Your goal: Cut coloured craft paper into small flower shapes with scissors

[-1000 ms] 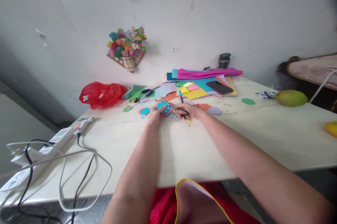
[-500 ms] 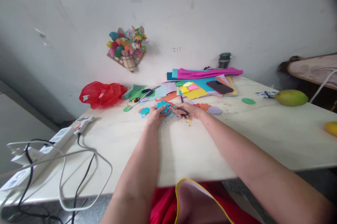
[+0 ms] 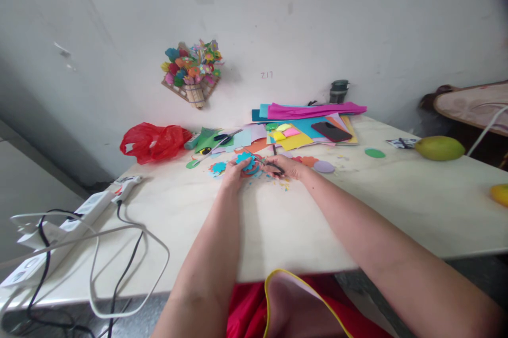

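Observation:
Between the thumb and fingers of my left hand (image 3: 235, 170) is a blue scalloped paper flower (image 3: 245, 161). My right hand (image 3: 286, 166) is closed around the handles of a pair of scissors (image 3: 278, 168), whose blades point left at the flower's edge. Whether the blades touch the paper is too small to tell. A second blue paper flower (image 3: 218, 167) lies just left of my left hand. Tiny paper scraps (image 3: 284, 185) are scattered below my hands. Beyond my right hand rest an orange paper flower (image 3: 309, 161) and a lilac paper oval (image 3: 324, 167).
Coloured paper sheets (image 3: 305, 125) are stacked at the back with a phone (image 3: 331, 131) on top. A second pair of scissors (image 3: 223, 138) and a red plastic bag (image 3: 153, 142) lie back left. A power strip (image 3: 85, 210) with cables is at left, a mango (image 3: 440, 148) at right.

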{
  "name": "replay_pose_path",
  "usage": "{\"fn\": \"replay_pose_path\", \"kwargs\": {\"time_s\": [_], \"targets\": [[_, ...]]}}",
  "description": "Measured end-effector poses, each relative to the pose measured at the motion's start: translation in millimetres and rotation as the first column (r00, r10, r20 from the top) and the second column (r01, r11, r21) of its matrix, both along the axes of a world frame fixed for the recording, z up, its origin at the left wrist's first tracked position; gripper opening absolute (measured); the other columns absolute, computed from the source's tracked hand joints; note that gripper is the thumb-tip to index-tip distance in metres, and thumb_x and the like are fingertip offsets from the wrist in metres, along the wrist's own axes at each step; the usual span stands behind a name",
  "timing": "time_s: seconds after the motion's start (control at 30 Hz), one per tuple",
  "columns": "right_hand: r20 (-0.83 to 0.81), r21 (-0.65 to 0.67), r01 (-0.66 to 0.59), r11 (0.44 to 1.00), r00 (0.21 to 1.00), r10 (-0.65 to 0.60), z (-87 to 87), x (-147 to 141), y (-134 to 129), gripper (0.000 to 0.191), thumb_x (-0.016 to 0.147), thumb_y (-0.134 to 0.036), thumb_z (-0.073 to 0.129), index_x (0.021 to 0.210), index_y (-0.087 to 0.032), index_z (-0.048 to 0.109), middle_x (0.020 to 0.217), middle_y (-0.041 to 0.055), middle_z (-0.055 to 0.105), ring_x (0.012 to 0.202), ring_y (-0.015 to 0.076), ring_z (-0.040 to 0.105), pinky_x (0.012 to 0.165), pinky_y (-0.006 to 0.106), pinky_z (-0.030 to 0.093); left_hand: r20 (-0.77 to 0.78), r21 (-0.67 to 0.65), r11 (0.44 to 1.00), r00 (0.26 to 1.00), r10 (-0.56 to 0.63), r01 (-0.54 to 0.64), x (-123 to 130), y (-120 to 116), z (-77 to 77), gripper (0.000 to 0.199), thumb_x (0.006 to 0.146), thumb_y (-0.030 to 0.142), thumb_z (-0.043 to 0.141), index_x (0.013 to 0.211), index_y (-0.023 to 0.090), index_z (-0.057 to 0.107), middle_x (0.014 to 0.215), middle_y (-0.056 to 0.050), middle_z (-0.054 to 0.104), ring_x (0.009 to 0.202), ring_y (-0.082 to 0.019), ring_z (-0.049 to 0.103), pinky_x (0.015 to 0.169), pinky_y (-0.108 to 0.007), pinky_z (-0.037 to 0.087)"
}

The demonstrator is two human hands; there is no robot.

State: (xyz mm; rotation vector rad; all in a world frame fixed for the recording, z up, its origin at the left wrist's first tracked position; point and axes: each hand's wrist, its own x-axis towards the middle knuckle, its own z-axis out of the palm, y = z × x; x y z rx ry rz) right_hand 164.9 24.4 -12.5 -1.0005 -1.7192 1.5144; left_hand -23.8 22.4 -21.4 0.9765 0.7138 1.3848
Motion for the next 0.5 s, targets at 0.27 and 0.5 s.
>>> {"fn": "replay_pose_path", "kwargs": {"time_s": [0.27, 0.5], "targets": [[-0.005, -0.034, 0.011, 0.999, 1.000, -0.011, 3.1, -0.4, -1.5, 0.024, 0.078, -0.034, 0.068, 0.069, -0.017, 0.053, 0.044, -0.0049, 0.050, 0.032, 0.0061, 0.043, 0.029, 0.018, 0.020, 0.026, -0.012, 1.000, 1.000, 0.008, -0.008, -0.3, 0.4, 1.0, 0.034, 0.048, 0.026, 0.090, 0.070, 0.012, 0.068, 0.070, -0.007, 0.071, 0.063, -0.019, 0.068, 0.072, -0.035, 0.058], [-0.020, -0.071, 0.023, 0.997, 1.000, -0.024, 5.5, -0.3, -3.4, 0.027, 0.082, -0.038, 0.065, 0.070, -0.017, 0.053, 0.042, -0.0048, 0.048, 0.031, 0.0064, 0.041, 0.028, 0.018, 0.021, 0.031, -0.026, 1.000, 0.999, 0.013, -0.012, -0.4, 0.4, 2.3, 0.034, 0.048, 0.025, 0.089, 0.069, 0.014, 0.066, 0.067, -0.005, 0.071, 0.064, -0.019, 0.069, 0.070, -0.035, 0.059]]}}
